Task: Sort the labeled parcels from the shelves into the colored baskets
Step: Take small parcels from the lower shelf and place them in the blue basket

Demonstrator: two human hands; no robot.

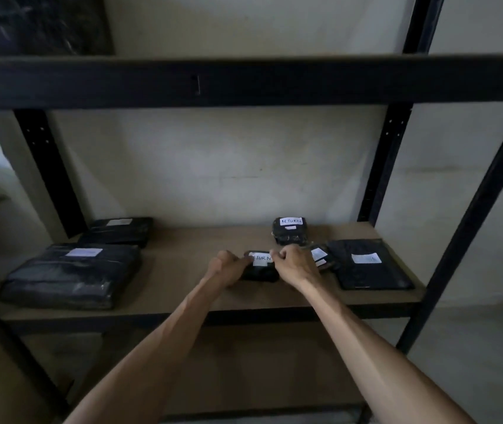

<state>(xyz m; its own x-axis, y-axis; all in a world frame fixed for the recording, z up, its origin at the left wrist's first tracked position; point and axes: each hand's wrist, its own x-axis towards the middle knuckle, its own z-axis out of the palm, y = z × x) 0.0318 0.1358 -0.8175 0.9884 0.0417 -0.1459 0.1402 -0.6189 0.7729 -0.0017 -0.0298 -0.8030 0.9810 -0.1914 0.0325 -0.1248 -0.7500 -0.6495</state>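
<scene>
Head view: both hands are on one small black parcel that lies mid-shelf, its white label reading RETURN. The left hand is curled against the parcel's left end and the right hand is closed over its right end, fingers bent at the label's edge; in this dim light I cannot be sure whether the parcel is already off the board or only pinched where it lies.

The wrap looks slick and soft, so a pinch by the ends could let the parcel sag or slip out on the way off the shelf. Just right of the parcel sits a small parcel touching or nearly touching the right hand; a careless pull could drag it along or knock it toward the shelf's front edge. Behind the parcel stands a second RETURN parcel, close enough that the two could be confused, though both labels appear to read alike. Farther right of the parcel lies a flat parcel.

Left of the parcel the board is bare up to the big parcel, and the front edge straight toward the person is unblocked, so pulling it back is the open way. The beam above leaves fair headroom. No baskets show here.
</scene>
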